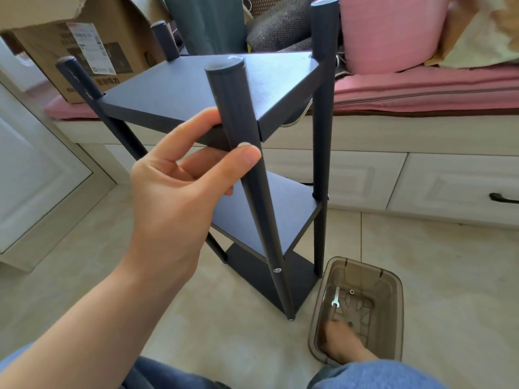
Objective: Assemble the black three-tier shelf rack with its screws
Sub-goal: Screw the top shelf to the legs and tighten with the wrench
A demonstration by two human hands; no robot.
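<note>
Evidently light and stiff, the black shelf rack (pixel 252 113) stands on the tiled floor (pixel 421 262), best steadied by its near post (pixel 238 113), which the left hand (pixel 179 175) pinches between thumb and fingers.

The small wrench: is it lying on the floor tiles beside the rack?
No, the small wrench lies inside the brown plastic bin, which stands beside the rack.

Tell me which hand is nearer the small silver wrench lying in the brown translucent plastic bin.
Right. The right hand reaches inside the brown translucent plastic bin, just below the small silver wrench. The left hand is up at the black shelf rack's front post, gripping it.
</note>
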